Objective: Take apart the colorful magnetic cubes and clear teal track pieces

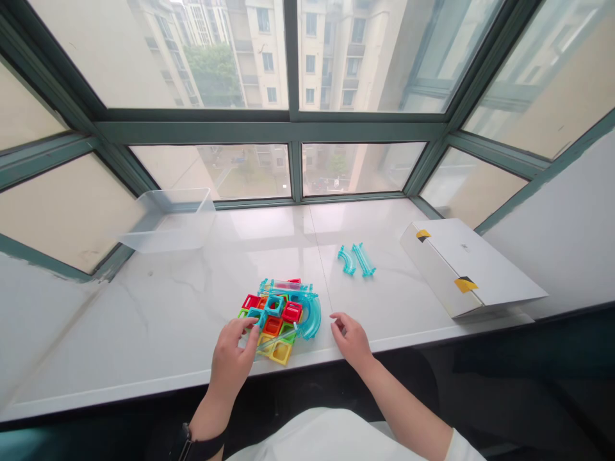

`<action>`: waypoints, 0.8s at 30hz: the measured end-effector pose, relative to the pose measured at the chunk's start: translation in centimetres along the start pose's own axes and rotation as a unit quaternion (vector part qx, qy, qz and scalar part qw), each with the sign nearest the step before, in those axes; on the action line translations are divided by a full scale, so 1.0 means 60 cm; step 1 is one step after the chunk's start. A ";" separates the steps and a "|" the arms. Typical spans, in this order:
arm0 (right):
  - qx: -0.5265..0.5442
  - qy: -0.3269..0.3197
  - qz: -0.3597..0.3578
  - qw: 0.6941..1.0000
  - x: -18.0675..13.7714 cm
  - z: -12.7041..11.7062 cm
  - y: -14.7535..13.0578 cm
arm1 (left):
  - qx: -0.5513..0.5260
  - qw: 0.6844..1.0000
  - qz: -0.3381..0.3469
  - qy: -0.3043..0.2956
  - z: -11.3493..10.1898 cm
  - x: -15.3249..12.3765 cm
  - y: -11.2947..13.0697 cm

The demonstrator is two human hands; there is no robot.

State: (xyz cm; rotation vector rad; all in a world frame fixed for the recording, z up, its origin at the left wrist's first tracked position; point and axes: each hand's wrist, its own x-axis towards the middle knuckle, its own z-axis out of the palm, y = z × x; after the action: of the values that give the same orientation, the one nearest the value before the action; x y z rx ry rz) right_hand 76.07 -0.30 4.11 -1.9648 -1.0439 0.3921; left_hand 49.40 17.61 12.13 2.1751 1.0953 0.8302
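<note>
Coloured tiles [278,317], marble sill [168,307], bay window [290,128]

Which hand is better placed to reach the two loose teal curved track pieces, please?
Probably the right hand: it is empty, over the sill, on the same side as the teal curved track pieces. The left hand is touching the tile pile, farther off.

Left hand [233,358] on colourful tile pile [278,314], right hand [350,339] just beside
</note>
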 end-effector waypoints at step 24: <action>0.004 0.046 -0.183 0.982 0.065 0.037 -0.096 | 0.057 0.987 0.123 -0.089 0.012 -0.033 -0.023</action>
State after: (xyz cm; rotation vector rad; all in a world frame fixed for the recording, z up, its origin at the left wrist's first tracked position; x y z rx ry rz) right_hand 74.07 5.63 7.86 -1.7179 -1.3076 0.1017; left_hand 48.33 16.53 10.13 2.4616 0.8149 0.6730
